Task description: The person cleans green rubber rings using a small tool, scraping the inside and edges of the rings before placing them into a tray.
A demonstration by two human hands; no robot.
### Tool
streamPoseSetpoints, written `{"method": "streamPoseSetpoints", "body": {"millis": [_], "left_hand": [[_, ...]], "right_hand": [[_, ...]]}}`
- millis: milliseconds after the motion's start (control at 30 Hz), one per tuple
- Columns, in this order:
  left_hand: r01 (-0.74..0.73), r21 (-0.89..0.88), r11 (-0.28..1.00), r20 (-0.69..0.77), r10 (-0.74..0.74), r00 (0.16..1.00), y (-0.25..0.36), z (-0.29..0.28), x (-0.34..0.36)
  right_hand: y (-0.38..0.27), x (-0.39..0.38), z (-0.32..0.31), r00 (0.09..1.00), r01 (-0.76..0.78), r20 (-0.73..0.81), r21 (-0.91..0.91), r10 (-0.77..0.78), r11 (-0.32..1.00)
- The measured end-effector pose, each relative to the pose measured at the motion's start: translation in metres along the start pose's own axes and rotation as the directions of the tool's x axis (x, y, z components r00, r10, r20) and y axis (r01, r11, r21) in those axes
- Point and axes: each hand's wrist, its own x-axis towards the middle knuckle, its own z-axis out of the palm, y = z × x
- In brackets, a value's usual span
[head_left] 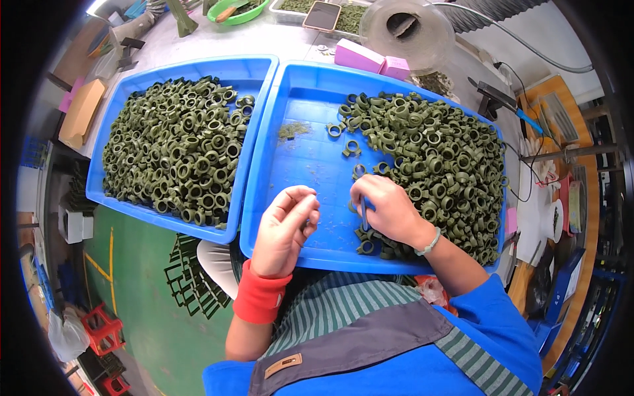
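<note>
Over the right blue tray (281,178), both of my hands are at work. My left hand (285,228) has its fingers curled together with the thumb against them; whatever they hold is hidden. Close by on the right, my right hand (391,210) grips a slim blue-grey tool (364,214), its tip pointing down. Beside and beyond that hand lies a big heap of dark green ring-shaped parts (436,145) with small side lugs. A few loose rings (351,148) lie at the heap's left edge. Fine green scraps (294,130) are scattered on the tray floor.
A second blue tray (264,72) on the left holds another heap of green rings (178,145). Behind stand pink boxes (360,55), a phone (321,16), a green basin (238,13) and a large roll (406,33). A blue-tipped tool with a cable (528,121) lies at right.
</note>
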Motion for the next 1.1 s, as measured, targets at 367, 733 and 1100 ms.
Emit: {"method": "streamPoseSetpoints", "body": {"millis": [367, 733, 1100], "left_hand": [[-0.091, 0.284, 0.955, 0.063, 0.076, 0.995, -0.010, 0.013, -0.001], [-0.114, 0.365, 0.924, 0.025, 0.113, 0.993, -0.005, 0.011, -0.002], [-0.154, 0.539, 0.828, 0.083, 0.130, 0.988, -0.001, 0.016, -0.007]], "right_hand": [[-0.037, 0.004, -0.013, 0.915, -0.160, -0.123, 0.763, 0.384, 0.626], [-0.023, 0.003, -0.044, 0.927, -0.074, -0.125, 0.864, 0.353, 0.498], [-0.014, 0.000, -0.036, 0.976, 0.048, -0.166, 0.799, 0.144, 0.600]]}}
